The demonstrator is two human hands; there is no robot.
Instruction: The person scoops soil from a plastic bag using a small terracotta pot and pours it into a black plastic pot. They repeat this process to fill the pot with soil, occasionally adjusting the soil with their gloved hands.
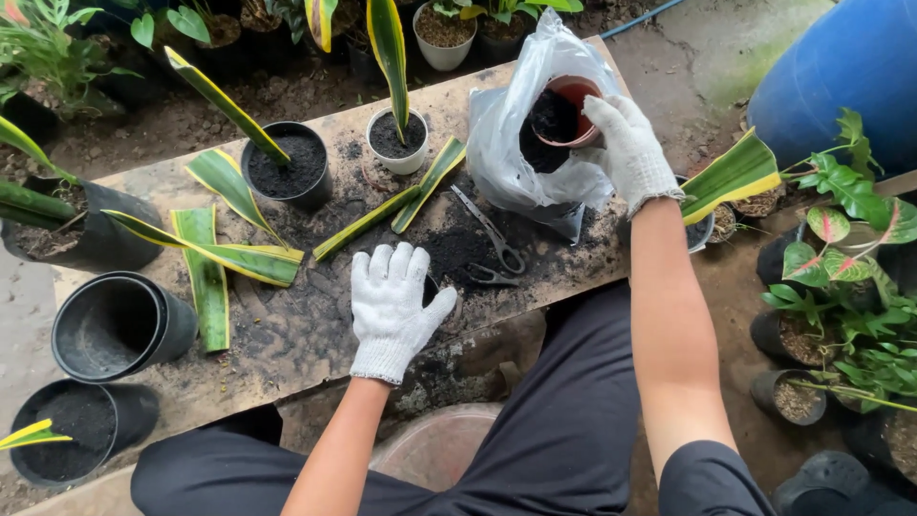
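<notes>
A garden potting spot outdoors, much like a small plant nursery.

A rough wooden board (287, 334) dusted with dark soil serves as the bench, set over bare earth and patchy concrete. On it stand a black pot (287, 164) and a white pot (398, 140), each filled with soil and holding an upright yellow-edged leaf cutting, with more cut leaves (215, 253) lying flat and a pair of scissors (492, 239) beside them. Empty black pots (119, 325) wait at one end, a clear bag of soil (535, 134) sits at the other, and potted plants (845, 277) crowd the ground all around, next to a blue barrel (850, 67).
</notes>
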